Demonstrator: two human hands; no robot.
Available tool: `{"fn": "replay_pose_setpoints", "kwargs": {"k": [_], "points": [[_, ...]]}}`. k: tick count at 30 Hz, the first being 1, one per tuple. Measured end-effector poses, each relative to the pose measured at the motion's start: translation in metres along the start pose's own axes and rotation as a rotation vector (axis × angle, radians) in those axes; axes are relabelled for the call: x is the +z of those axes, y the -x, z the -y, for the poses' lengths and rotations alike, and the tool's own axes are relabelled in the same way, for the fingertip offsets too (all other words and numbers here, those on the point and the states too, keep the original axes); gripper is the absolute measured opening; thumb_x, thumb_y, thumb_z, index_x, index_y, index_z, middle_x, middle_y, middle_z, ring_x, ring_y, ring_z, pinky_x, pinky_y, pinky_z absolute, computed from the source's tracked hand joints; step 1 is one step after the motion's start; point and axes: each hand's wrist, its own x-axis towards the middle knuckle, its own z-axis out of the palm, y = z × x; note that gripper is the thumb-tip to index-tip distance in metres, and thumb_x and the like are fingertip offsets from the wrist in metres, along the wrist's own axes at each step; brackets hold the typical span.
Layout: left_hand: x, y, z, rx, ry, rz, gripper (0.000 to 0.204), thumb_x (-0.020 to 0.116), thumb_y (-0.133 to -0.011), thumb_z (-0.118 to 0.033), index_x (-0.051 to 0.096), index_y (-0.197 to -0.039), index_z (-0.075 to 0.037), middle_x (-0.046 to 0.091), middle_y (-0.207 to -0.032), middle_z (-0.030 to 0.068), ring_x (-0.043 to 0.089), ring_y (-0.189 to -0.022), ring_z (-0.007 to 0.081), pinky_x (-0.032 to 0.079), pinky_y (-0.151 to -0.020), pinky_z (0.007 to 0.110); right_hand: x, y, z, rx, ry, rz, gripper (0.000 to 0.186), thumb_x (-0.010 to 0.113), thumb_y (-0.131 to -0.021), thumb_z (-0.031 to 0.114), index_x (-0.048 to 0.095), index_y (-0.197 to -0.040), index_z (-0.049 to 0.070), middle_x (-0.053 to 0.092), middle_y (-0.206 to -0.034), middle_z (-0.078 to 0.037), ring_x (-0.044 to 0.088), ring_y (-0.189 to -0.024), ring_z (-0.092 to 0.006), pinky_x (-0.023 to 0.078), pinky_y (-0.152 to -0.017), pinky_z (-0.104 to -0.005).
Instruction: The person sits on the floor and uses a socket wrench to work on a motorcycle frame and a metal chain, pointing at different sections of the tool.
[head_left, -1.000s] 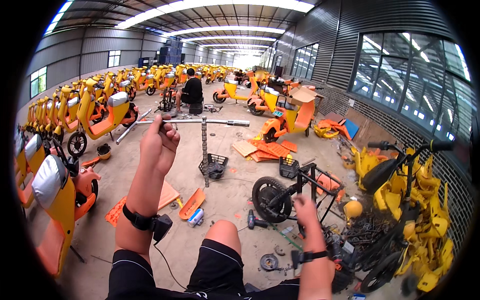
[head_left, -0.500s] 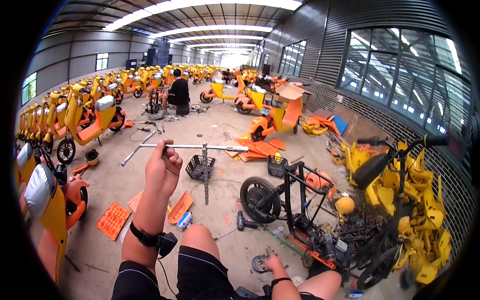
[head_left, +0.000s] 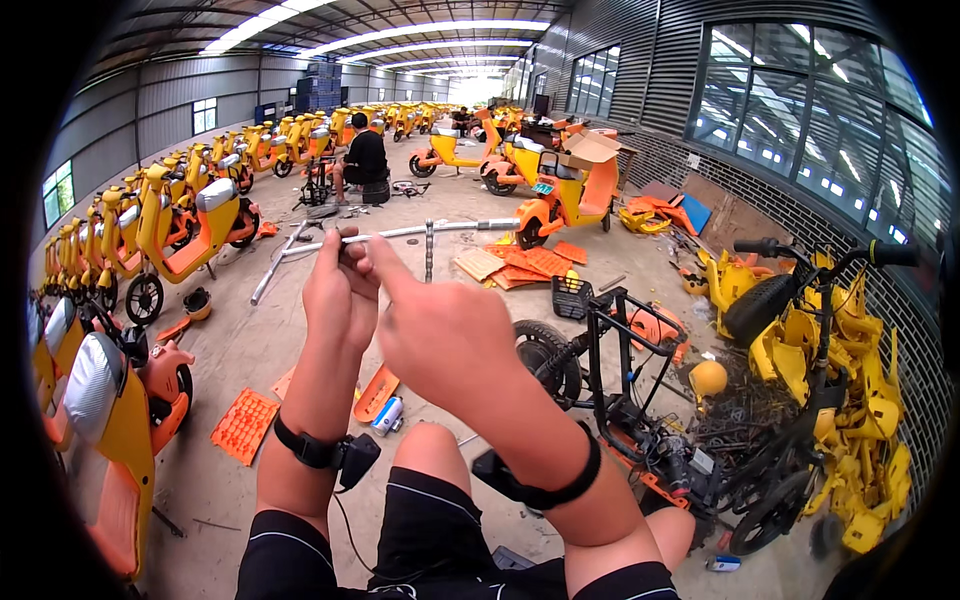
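My left hand (head_left: 337,295) is raised in the middle, closed on a long chrome T-handle wrench (head_left: 480,225), held roughly level with its crossbar at the left. A metal chain (head_left: 429,262) hangs from the shaft, right of my fingers. My right hand (head_left: 440,335) is in front of it, index finger reaching to the shaft beside my left fingertips and the other fingers curled; whatever these hold is hidden. Below, beyond my knees, lie an orange plastic piece (head_left: 372,395) and a small can (head_left: 388,415).
Rows of yellow scooters (head_left: 200,230) line the left. A person in black (head_left: 362,158) sits farther back. A black bike frame with wheel (head_left: 630,360) stands right of centre, beside piled yellow body panels (head_left: 840,420). Orange panels (head_left: 520,262) and a black crate (head_left: 570,297) lie on the floor ahead.
My right hand has risen from low right to meet the wrench at my left fingers. My left hand with the wrench dipped, then moved back up.
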Motion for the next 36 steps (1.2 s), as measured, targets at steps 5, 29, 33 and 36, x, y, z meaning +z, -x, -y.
{"fn": "replay_pose_setpoints", "kwargs": {"k": [5,29,33,36], "points": [[0.005,0.001,-0.032,0.066,-0.175,-0.001,0.031,0.051,-0.110,-0.031,0.056,-0.121,-0.002,0.054,-0.080,0.0044,0.052,-0.071,0.0153,0.048,-0.064,0.031,0.021,-0.035,0.033,-0.038,0.053,0.074,0.058,0.060,-0.087,0.017,0.058,-0.144,0.008,0.069,-0.064,-0.010,0.069,-0.056,-0.0308,0.055,-0.052,-0.0425],[-0.032,0.003,-0.002,-0.177,0.024,0.087,0.030,0.051,-0.110,-0.030,0.055,-0.116,-0.001,0.055,-0.077,0.0019,0.049,-0.068,0.0135,0.044,-0.067,0.031,-0.026,0.184,-0.224,0.922,0.251,0.674,0.041,0.064,-0.090,0.040,0.077,-0.100,0.003,0.073,-0.101,-0.025,0.070,-0.099,-0.0399,0.055,-0.088,-0.0463],[-0.040,0.003,0.048,-0.287,-0.006,0.125,0.028,0.053,-0.110,-0.029,0.057,-0.114,-0.002,0.053,-0.076,0.0008,0.047,-0.066,0.0126,0.041,-0.065,0.031,-0.048,0.265,-0.222,1.038,0.061,0.848,0.040,0.065,-0.089,0.037,0.075,-0.097,-0.001,0.072,-0.096,-0.027,0.071,-0.094,-0.0397,0.055,-0.086,-0.0456],[-0.057,0.009,0.097,-0.351,-0.054,0.137,0.029,0.051,-0.110,-0.030,0.058,-0.115,-0.003,0.055,-0.072,0.0015,0.049,-0.064,0.0138,0.041,-0.064,0.031,-0.068,0.310,-0.201,1.251,-0.157,0.755,0.033,0.060,-0.094,0.022,0.070,-0.112,-0.004,0.073,-0.095,-0.019,0.071,-0.090,-0.0305,0.055,-0.084,-0.0391]]}}
